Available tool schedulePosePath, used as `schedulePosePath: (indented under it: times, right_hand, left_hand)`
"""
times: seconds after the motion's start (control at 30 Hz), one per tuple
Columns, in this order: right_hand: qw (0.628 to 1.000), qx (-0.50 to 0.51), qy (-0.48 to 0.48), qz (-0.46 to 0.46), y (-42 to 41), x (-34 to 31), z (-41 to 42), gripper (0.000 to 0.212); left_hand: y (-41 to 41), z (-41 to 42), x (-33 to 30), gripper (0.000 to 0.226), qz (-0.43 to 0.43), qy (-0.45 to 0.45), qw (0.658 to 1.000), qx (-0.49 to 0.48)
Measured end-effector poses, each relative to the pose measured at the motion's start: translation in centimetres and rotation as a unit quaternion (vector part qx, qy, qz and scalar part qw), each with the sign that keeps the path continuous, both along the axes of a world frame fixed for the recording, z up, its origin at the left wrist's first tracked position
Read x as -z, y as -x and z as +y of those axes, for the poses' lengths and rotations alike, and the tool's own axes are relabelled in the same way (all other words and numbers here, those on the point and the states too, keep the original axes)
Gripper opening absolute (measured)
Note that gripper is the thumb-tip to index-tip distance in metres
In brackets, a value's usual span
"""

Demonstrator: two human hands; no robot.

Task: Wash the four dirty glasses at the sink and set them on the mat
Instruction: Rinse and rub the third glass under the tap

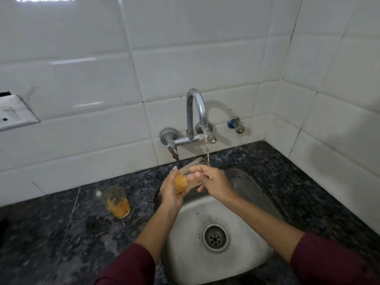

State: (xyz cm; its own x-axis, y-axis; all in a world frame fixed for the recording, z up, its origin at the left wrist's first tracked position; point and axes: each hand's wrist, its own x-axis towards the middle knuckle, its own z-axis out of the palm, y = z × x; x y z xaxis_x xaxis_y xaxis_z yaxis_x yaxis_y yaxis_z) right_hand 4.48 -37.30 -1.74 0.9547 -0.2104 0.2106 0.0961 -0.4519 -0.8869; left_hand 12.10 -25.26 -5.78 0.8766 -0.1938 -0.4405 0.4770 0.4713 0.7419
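Head view. The steel sink [205,264] is set into a dark speckled counter [61,233], close to the tiled corner at the right. The wall faucet [195,112] runs; its stream [207,149] falls at the sink's back edge. Open basin lies below and in front of both hands, down to the drain [215,238]. Open counter lies left of the sink.

The held glass [190,175] is above the sink's back-left corner, tilted. Its long axis runs from lower left to upper right, with the mouth pointing up and right toward the stream and the base low in the palm. It is clear and ribbed, with orange residue gathered at the base end.

The left hand [170,192] grips the glass around its base, fingers curled. The right hand [213,179] holds the upper wall, fingers wrapped over it near the mouth.

A second glass [117,200] stands upright on the counter, left of the sink, well apart from the hands. It carries orange residue at the bottom and smears on its wall.
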Motion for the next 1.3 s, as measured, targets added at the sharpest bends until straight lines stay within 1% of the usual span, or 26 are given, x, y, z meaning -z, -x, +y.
schedulePosePath:
  times: [0.03,0.07,0.13,0.17,0.2,0.27,0.33,0.4,0.47,0.53,0.6,0.63,0.67,0.73,0.8,0.87,0.9,0.93,0.97,1.0,1.07,1.1,1.17,1.2,1.23,1.3]
  right_hand:
    - [0.999,-0.04,0.03,-0.01,0.4,0.4,-0.4,0.02]
    - [0.993,-0.079,0.091,-0.019,0.7,0.9,-1.2,0.021]
    - [0.971,-0.135,0.196,-0.029,1.1,1.6,-2.6,0.023]
    - [0.967,-0.14,0.209,-0.028,1.3,1.6,-3.0,0.023]
    - [0.969,-0.136,0.202,-0.03,1.3,1.5,-3.1,0.022]
    - [0.984,-0.099,0.143,-0.04,0.9,1.3,-2.4,0.019]
    - [0.999,-0.015,0.034,-0.024,0.4,0.6,-1.1,0.017]
    - [0.997,0.045,-0.056,0.004,0.1,0.1,-0.1,0.018]
    - [0.998,0.029,-0.057,0.002,0.4,0.4,0.1,0.019]
    - [0.999,-0.046,0.021,-0.015,1.4,1.1,-0.8,0.021]
    - [0.98,-0.11,0.163,-0.021,2.0,2.1,-2.6,0.025]
    - [0.971,-0.12,0.208,-0.014,2.0,2.3,-3.4,0.026]
    - [0.969,-0.116,0.219,-0.008,1.8,2.4,-3.9,0.026]
    - [0.982,-0.083,0.167,-0.012,1.3,2.2,-3.7,0.021]
    - [0.999,-0.024,0.026,-0.003,0.7,1.6,-2.4,0.016]
    - [0.99,0.027,-0.134,0.03,0.2,0.8,-0.8,0.016]
    - [0.986,0.036,-0.161,0.035,0.2,0.8,-0.3,0.016]
    - [0.988,0.027,-0.151,0.028,0.3,1.1,0.0,0.017]
    - [0.994,0.004,-0.11,0.014,0.8,1.4,-0.1,0.019]
    - [0.999,-0.032,-0.035,0.001,1.4,1.8,-0.5,0.024]
    - [0.985,-0.096,0.146,-0.009,1.9,2.8,-1.9,0.029]
    - [0.975,-0.114,0.188,-0.009,2.0,3.1,-2.6,0.029]
    - [0.976,-0.112,0.187,-0.017,1.7,3.0,-3.1,0.024]
    - [0.982,-0.097,0.161,-0.024,1.4,2.7,-2.8,0.021]
    - [0.99,-0.074,0.12,-0.025,1.1,2.4,-2.3,0.018]
    - [0.999,-0.018,-0.034,-0.009,0.7,1.3,-0.8,0.015]
  left_hand:
    - [-0.4,0.3,0.1,0.033,0.018,-0.017,1.0,0.005]
    - [-0.9,0.7,0.0,0.033,0.038,-0.021,0.999,0.03]
    - [-1.6,1.4,-0.2,0.042,0.072,-0.006,0.993,0.096]
    - [-1.6,1.5,-0.4,0.043,0.079,-0.005,0.989,0.122]
    - [-1.6,1.6,-0.5,0.042,0.077,-0.017,0.987,0.137]
    - [-1.6,1.4,-0.5,0.038,0.055,-0.023,0.987,0.152]
    - [-1.2,1.0,-0.6,0.047,0.012,0.01,0.988,0.155]
    - [-0.9,0.6,-0.2,0.056,-0.019,0.026,0.992,0.123]
    - [-0.7,0.4,-0.3,0.043,-0.016,0.008,0.997,0.079]
    - [-1.1,0.5,-0.2,0.036,0.004,-0.014,0.997,0.074]
    - [-1.5,0.7,-0.4,0.042,0.034,-0.022,0.993,0.107]
    - [-1.7,0.8,-0.3,0.046,0.049,-0.025,0.99,0.129]
    - [-1.7,0.8,-0.4,0.046,0.06,-0.022,0.987,0.145]
    - [-1.4,0.7,-0.6,0.039,0.06,-0.009,0.987,0.152]
    - [-1.1,0.2,-0.7,0.038,0.03,0.018,0.989,0.146]
    - [-0.8,-0.2,-0.5,0.039,0.001,0.036,0.993,0.115]
    - [-0.7,-0.3,-0.4,0.035,-0.002,0.037,0.995,0.094]
    - [-0.6,-0.3,-0.3,0.03,0.003,0.027,0.997,0.073]
    - [-0.8,-0.3,-0.2,0.027,0.014,0.015,0.998,0.06]
    - [-1.0,-0.2,-0.2,0.029,0.03,0.008,0.998,0.058]
    - [-1.2,0.1,-0.5,0.035,0.067,0.022,0.994,0.083]
    - [-1.4,0.4,-0.6,0.037,0.081,0.031,0.991,0.103]
    - [-1.3,0.7,-0.8,0.04,0.098,0.041,0.983,0.148]
    - [-1.3,0.8,-0.6,0.042,0.094,0.045,0.982,0.158]
    - [-1.2,0.8,-0.6,0.045,0.084,0.053,0.982,0.162]
    - [-1.0,0.5,-0.6,0.059,0.046,0.069,0.985,0.153]
